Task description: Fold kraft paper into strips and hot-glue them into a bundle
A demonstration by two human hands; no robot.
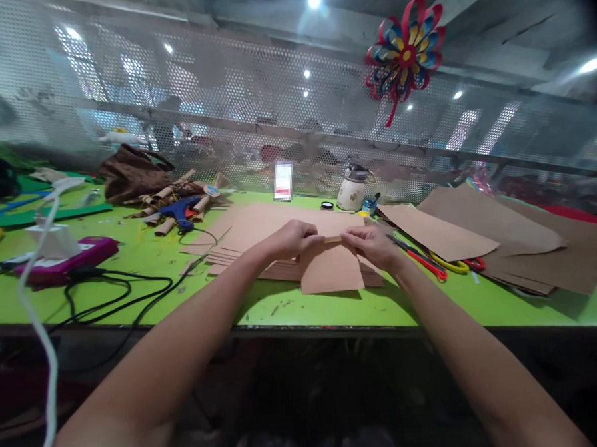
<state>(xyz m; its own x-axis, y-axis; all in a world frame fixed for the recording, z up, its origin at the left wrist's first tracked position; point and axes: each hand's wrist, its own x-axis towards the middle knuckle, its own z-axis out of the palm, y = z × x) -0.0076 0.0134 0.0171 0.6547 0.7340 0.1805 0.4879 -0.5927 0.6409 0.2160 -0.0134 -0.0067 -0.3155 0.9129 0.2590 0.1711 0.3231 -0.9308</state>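
Note:
Between my two hands is a piece of brown kraft paper (331, 268), its far edge folded or rolled into a narrow strip. My left hand (299, 238) pinches the left end of that strip, fingers closed. At the right end, the thumb and fingers of my right hand (372, 244) are closed on it too. The paper's free part hangs toward me over a stack of brown paper sheets (258, 219) lying on the green table (303, 315). Fingertips behind the strip are partly hidden.
Scissors with red handles (433, 268) and a yellow-handled tool (451, 263) lie right, beside larger brown sheets (489, 223). A blue glue gun (178, 213), paper rolls (166, 226) and a purple power strip (75, 260) with cables are left. A bottle (351, 191) and phone (282, 181) stand behind.

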